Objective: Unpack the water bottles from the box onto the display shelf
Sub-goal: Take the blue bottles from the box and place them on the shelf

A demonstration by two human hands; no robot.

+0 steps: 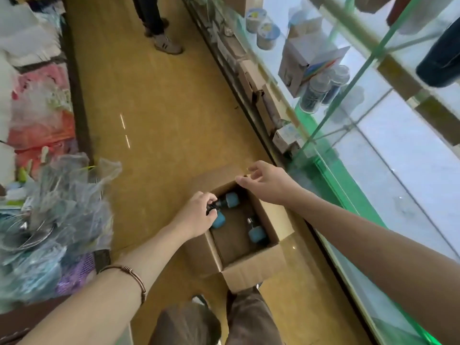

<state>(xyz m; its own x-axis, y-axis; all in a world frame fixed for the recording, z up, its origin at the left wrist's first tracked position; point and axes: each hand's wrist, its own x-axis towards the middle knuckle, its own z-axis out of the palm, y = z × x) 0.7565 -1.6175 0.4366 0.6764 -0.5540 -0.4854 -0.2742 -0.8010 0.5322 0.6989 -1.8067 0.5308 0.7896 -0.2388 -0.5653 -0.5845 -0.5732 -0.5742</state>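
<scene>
Left hand (199,214) grasps black bottle tops inside the box (251,272); right hand (267,183) released, fingers spread.
Box low centre on floor; another blue bottle (256,232) lies inside.

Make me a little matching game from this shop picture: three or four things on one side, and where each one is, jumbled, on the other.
Things:
1. left hand
2. right hand
3. lone blue bottle
4. cardboard box

Places:
A. on the floor beside the glass shelf
B. lying untouched inside the box
C. over the box's far corner, fingers spread
D. gripping bottles inside the box

Pairs: 1-D, 2-C, 3-B, 4-A
</scene>
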